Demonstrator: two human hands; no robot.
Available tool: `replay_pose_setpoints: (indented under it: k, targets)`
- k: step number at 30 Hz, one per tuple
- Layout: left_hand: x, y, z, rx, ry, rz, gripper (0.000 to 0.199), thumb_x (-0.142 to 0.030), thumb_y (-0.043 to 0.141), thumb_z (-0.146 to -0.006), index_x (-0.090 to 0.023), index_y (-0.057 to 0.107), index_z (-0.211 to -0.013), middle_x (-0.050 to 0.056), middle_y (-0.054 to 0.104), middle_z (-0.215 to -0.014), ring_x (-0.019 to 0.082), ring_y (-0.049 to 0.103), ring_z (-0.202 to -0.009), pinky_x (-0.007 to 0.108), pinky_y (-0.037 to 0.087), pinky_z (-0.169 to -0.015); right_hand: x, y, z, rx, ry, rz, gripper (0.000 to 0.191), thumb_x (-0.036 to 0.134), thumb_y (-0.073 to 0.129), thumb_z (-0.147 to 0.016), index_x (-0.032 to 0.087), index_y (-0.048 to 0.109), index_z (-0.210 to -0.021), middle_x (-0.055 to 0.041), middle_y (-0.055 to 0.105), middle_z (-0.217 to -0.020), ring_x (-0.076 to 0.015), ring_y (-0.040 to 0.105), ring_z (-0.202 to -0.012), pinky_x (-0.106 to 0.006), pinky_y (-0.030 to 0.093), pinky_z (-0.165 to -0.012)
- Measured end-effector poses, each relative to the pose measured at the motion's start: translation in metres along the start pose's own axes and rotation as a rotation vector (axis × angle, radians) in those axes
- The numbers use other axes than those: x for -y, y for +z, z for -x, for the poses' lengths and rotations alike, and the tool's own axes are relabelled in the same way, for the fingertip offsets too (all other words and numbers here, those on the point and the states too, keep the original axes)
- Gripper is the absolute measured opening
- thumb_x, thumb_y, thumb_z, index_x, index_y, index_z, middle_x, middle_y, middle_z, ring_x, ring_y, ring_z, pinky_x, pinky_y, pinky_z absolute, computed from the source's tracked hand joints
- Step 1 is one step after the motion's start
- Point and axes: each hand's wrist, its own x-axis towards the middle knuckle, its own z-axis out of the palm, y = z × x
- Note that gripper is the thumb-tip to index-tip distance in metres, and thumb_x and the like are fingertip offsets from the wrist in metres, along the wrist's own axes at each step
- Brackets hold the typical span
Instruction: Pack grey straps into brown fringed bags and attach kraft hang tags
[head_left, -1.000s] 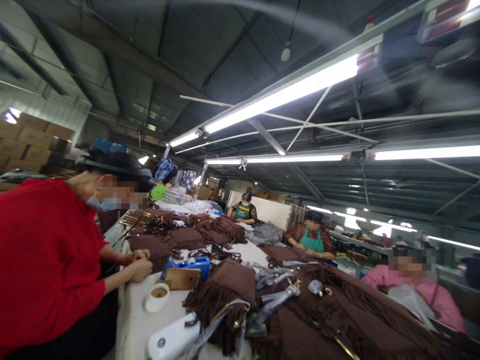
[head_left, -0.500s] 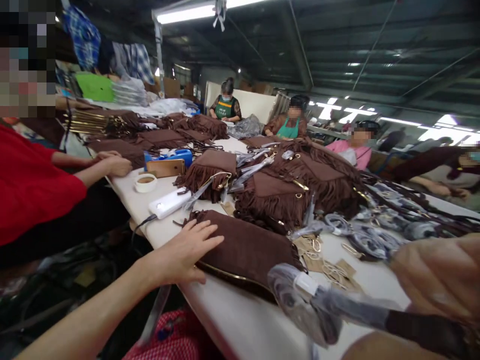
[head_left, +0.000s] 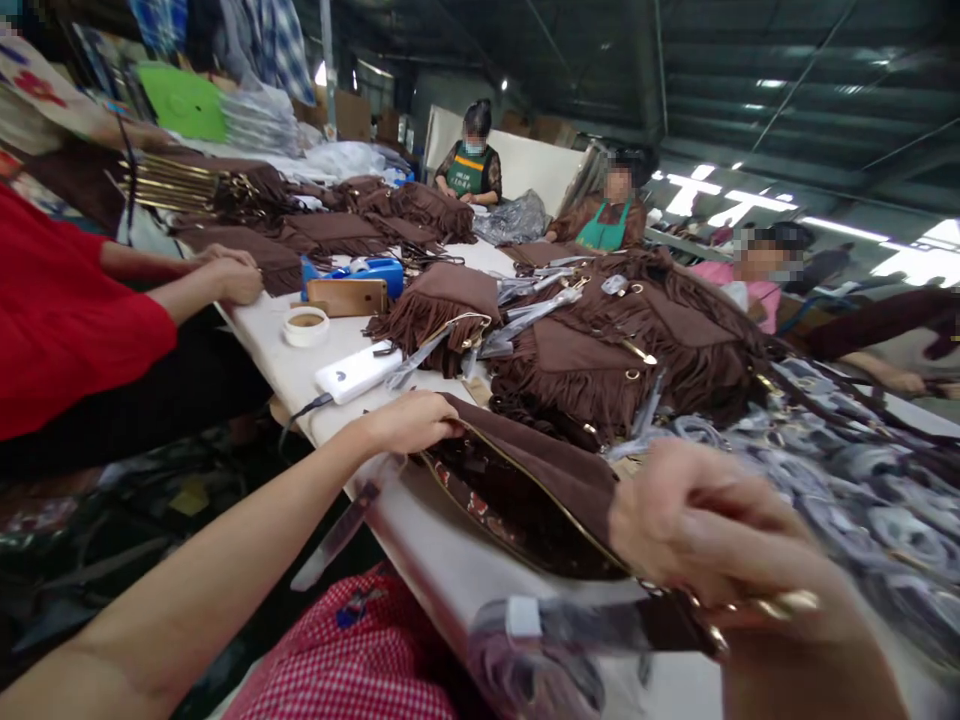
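Observation:
A brown suede handbag [head_left: 551, 455] lies at the table's near edge. Its gold zipper is undone and the mouth gapes, showing a dark patterned lining. My left hand [head_left: 418, 420] is closed on the bag's left end, by the zipper. At the right end my right hand [head_left: 690, 515] has its fingers curled against the bag's edge; motion blurs it a little, and its fingertips are partly hidden. Gold hardware and a dark strap end show below that hand. A plastic-wrapped strap coil [head_left: 525, 655] hangs over the near edge, below the bag.
Fringed brown bags [head_left: 577, 355] are heaped beyond my hands. Wrapped strap coils [head_left: 862, 490] cover the right side. On the left are a white power bank [head_left: 358, 372], a tape roll [head_left: 306, 326], a phone [head_left: 346, 297] and a blue tape dispenser [head_left: 379, 270]. A person in red [head_left: 67, 310] sits at left.
My left hand has gone from lying flat on the bag to gripping its end. The bag has tipped and its mouth now gapes. My right hand has come in to the bag's right end.

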Motion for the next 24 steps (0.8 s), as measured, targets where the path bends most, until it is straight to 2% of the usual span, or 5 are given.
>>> replay_pose_setpoints:
  k: [3,5,12,19,24]
  targets:
    - [0.001,-0.003,-0.005,0.005,0.016,0.063,0.025,-0.015,0.050,-0.086,-0.019,0.075,-0.088,0.001,0.075,-0.085,0.016,0.063,-0.076,0.021,0.041,-0.072,-0.009,0.025,-0.016,0.268,0.056,-0.056,0.021,0.041,0.061,-0.079,0.020,0.061,-0.074,0.0096,0.037,-0.048,-0.0051,0.025,-0.041,-0.019,0.020,-0.042]
    - [0.002,-0.002,-0.005,-0.006,0.017,0.096,0.025,-0.016,0.050,-0.085,-0.019,0.074,-0.088,0.001,0.075,-0.086,0.015,0.062,-0.076,0.021,0.040,-0.071,-0.025,0.034,-0.031,0.352,0.036,0.034,0.015,0.033,0.058,-0.083,0.018,0.061,-0.077,0.0078,0.043,-0.055,-0.0059,0.032,-0.047,-0.017,0.025,-0.045]
    - [0.015,0.016,-0.006,-0.013,-0.033,0.215,0.018,-0.017,0.050,-0.079,-0.016,0.066,-0.071,-0.002,0.063,-0.069,0.014,0.055,-0.069,0.021,0.038,-0.065,-0.088,0.041,-0.078,0.123,-0.228,0.551,0.016,0.015,0.048,-0.086,0.018,0.062,-0.077,0.0030,0.059,-0.066,-0.0104,0.051,-0.059,-0.019,0.035,-0.057]
    - [0.019,0.025,-0.013,-0.056,-0.094,0.291,0.015,-0.014,0.049,-0.074,-0.017,0.059,-0.085,-0.002,0.060,-0.075,0.015,0.055,-0.074,0.023,0.041,-0.068,-0.099,0.052,-0.083,0.002,-0.395,0.689,0.019,0.012,0.049,-0.086,0.018,0.065,-0.080,0.0002,0.066,-0.067,-0.0126,0.057,-0.060,-0.021,0.038,-0.060]
    - [0.022,0.027,-0.014,-0.063,-0.096,0.308,0.016,-0.014,0.050,-0.074,-0.018,0.058,-0.088,0.000,0.063,-0.087,0.016,0.057,-0.085,0.024,0.043,-0.075,-0.108,0.066,-0.093,0.029,-0.569,0.746,0.026,0.010,0.046,-0.089,0.020,0.068,-0.098,-0.0026,0.073,-0.084,-0.0135,0.066,-0.075,-0.020,0.044,-0.070]
